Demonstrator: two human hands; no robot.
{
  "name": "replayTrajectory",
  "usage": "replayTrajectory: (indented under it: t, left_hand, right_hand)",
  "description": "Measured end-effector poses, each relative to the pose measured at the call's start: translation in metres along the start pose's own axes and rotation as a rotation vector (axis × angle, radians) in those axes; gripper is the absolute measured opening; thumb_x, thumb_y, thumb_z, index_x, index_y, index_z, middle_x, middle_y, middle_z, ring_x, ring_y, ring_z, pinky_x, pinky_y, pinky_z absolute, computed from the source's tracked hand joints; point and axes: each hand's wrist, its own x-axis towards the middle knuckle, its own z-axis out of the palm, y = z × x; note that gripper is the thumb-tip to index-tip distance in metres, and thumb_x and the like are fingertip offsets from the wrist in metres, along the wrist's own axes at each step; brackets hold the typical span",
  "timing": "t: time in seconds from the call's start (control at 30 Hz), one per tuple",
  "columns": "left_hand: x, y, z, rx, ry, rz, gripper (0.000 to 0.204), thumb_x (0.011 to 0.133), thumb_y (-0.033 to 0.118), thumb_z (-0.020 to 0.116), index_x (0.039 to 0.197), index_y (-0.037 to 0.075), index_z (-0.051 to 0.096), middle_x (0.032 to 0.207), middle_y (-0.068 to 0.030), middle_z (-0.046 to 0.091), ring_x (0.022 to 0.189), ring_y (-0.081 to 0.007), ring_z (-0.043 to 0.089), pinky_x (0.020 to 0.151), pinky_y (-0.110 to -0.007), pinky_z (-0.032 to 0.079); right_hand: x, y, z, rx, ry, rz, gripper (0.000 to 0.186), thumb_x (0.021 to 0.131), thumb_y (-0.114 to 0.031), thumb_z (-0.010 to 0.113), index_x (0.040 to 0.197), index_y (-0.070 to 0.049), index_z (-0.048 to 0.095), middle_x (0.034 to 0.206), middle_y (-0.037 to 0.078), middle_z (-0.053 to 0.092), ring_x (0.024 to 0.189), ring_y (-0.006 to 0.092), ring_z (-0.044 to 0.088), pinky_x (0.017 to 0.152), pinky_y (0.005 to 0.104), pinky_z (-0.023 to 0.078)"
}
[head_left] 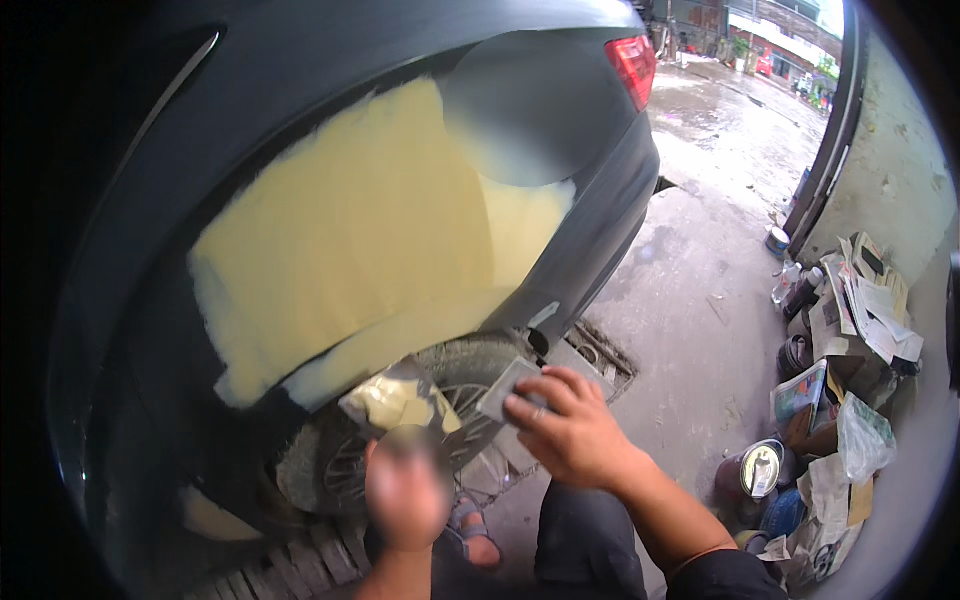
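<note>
A dark grey car's rear quarter panel [300, 110] carries a large patch of pale yellow body filler [350, 230] above the wheel arch. My left hand [405, 492], blurred, is raised in front of the rear wheel [455, 385] and holds a small board loaded with yellow filler [392, 402]. My right hand [572, 432] grips a flat grey spreader [505, 388], whose edge sits beside the board just below the filled patch. Both forearms come up from the lower edge.
A red tail light [632, 62] sits at the car's rear corner. A drain grate [600, 358] lies in the wet concrete behind the wheel. Tins [760, 468], newspapers [800, 392] and plastic bags [862, 440] pile against the right wall. My sandalled foot [470, 525] is below.
</note>
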Motion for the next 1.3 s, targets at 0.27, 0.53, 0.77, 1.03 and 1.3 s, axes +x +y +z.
replayTrajectory:
  t: [0.27,0.53,0.77,1.03,1.3]
  left_hand:
    - [-0.009,-0.021,-0.014,0.805,-0.46,0.264,0.032,0.091,0.012,0.062,0.121,0.001,0.062,0.119,-0.0189,0.063,0.107,-0.037,0.062,0.094,-0.043,0.05]
    - [-0.053,-0.101,-0.031,-0.291,-0.234,-0.525,0.051,0.08,-0.011,0.049,0.13,-0.003,0.054,0.124,-0.0159,0.065,0.115,-0.028,0.063,0.104,-0.04,0.048]
    - [-0.049,-0.105,-0.036,-0.204,-0.32,-0.522,0.053,0.08,-0.012,0.05,0.132,-0.003,0.052,0.125,-0.0168,0.065,0.116,-0.0274,0.063,0.105,-0.038,0.047]
    - [-0.031,-0.064,-0.021,0.376,-0.327,-0.037,0.025,0.084,0.012,0.066,0.107,0.003,0.068,0.103,-0.0186,0.067,0.095,-0.0403,0.064,0.083,-0.047,0.052]
    - [-0.02,-0.059,-0.025,0.807,-0.463,0.333,0.026,0.083,0.009,0.066,0.107,0.0,0.066,0.101,-0.021,0.066,0.093,-0.0433,0.062,0.082,-0.049,0.051]
  right_hand:
    - [0.137,0.086,-0.058,-0.167,0.344,0.116,0.048,0.094,-0.024,0.057,0.141,-0.01,0.052,0.146,0.015,0.048,0.128,0.0448,0.047,0.104,0.0549,0.042]
    - [0.222,0.054,-0.08,-0.244,0.311,0.17,0.047,0.098,-0.027,0.05,0.143,-0.012,0.053,0.148,0.015,0.048,0.13,0.0425,0.046,0.111,0.0479,0.039]
    - [0.22,0.023,-0.058,-0.299,0.27,0.161,0.046,0.097,-0.026,0.052,0.141,-0.011,0.053,0.145,0.013,0.049,0.126,0.0425,0.048,0.101,0.0559,0.042]
    - [0.232,0.043,-0.081,-0.314,0.345,0.115,0.046,0.096,-0.026,0.053,0.138,-0.008,0.055,0.142,0.014,0.052,0.122,0.0433,0.05,0.098,0.0574,0.044]
    - [0.216,0.037,-0.072,-0.335,0.242,0.105,0.045,0.095,-0.025,0.054,0.137,-0.01,0.057,0.142,0.014,0.052,0.124,0.0418,0.05,0.099,0.0559,0.044]
